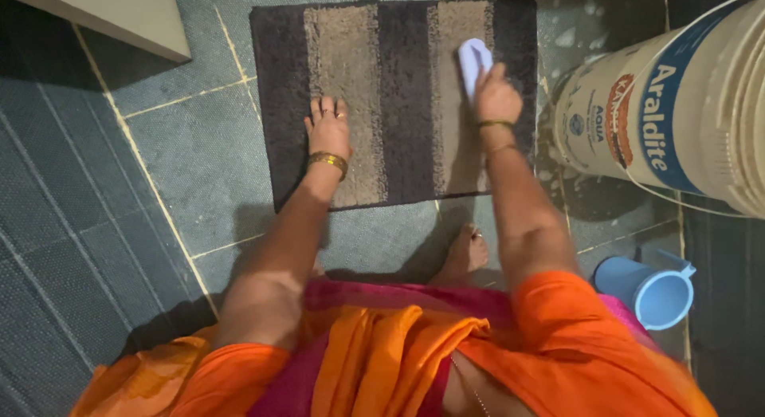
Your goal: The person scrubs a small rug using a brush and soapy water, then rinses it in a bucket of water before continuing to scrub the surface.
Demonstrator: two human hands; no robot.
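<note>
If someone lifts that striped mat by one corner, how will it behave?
The striped mat would probably flop and drape, since it looks like soft pile. It may feel heavy, as the tiled floor around it looks wet. The left hand pressing it flat suggests it slides when pushed.

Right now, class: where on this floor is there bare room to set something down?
Bare tiles lie left of the striped mat, below the pale block. It is crowded at right: bucket, blue mug. The left hand presses the mat; the right hand holds a white scrubber.
</note>
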